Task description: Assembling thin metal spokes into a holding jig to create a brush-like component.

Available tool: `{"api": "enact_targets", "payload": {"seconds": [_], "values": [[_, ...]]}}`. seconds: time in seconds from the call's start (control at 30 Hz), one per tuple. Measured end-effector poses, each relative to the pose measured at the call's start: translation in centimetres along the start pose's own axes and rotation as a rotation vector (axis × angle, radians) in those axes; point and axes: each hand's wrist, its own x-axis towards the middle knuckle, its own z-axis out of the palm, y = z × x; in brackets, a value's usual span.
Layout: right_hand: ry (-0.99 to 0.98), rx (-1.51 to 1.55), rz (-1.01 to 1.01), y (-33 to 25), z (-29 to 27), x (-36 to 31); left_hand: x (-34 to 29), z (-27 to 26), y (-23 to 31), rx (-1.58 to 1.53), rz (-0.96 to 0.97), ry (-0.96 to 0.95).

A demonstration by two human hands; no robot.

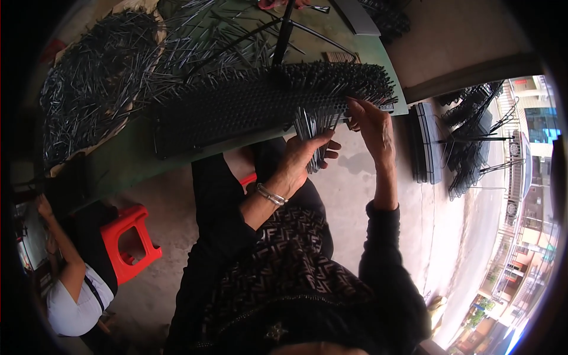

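My left hand (300, 155) is closed around a bundle of thin, dark, shiny rods (307, 127), held just off the table's near edge. In front of it lies a long black perforated rack (225, 121). Many thin rods (337, 80) stand packed upright in the rack's far and right part, while rows of small holes show toward its left and near side. My right hand (374, 127) is at the rack's right near edge, thumb and fingers pinched together. What sits between those fingertips is too small to make out.
A big heap of loose rods (100, 77) covers the green table's (127, 168) left end. A black metal stand (284, 41) rises behind the rack. Stacked racks (427, 142) are on the floor at right. A red stool (131, 242) and another person (77, 296) are at left.
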Motion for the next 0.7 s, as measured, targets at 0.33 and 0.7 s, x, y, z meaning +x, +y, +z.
{"api": "enact_targets", "payload": {"seconds": [0.33, 0.7], "values": [[-0.48, 0.552, 0.211, -0.2, -1.6, -1.4, 0.3, -0.5, -0.9, 0.043, -0.031, -0.043], [0.259, 0.268, 0.044, 2.1, -0.3, -0.3, 3.5, -1.0, -1.1, -0.308, -0.024, 0.001]]}}
